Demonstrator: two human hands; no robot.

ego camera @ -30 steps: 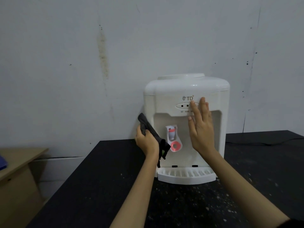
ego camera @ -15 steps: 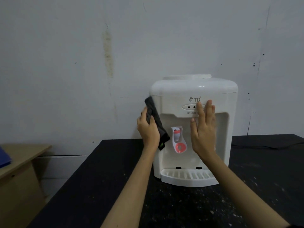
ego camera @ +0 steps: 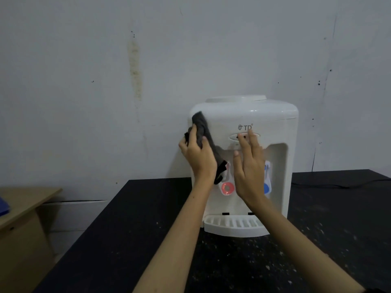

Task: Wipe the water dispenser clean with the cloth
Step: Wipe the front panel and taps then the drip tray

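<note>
Two hands are working at the white water dispenser (ego camera: 243, 166), which is standing on the black table (ego camera: 127, 240) against the wall. Since a second ago the left hand (ego camera: 197, 159) has been climbing the dispenser's left front edge; it is now gripping the dark cloth (ego camera: 203, 132) with curled fingers and pressing its upper end against the top left corner, while the loose tail is hanging down beside the red tap (ego camera: 227, 188). The right hand (ego camera: 248, 168) is staying flat against the front panel, fingers straight, tips reaching the indicator strip under the logo, holding nothing and apparently bracing the unit. Judging by this rise, the left side is being covered and the top looks next.
</note>
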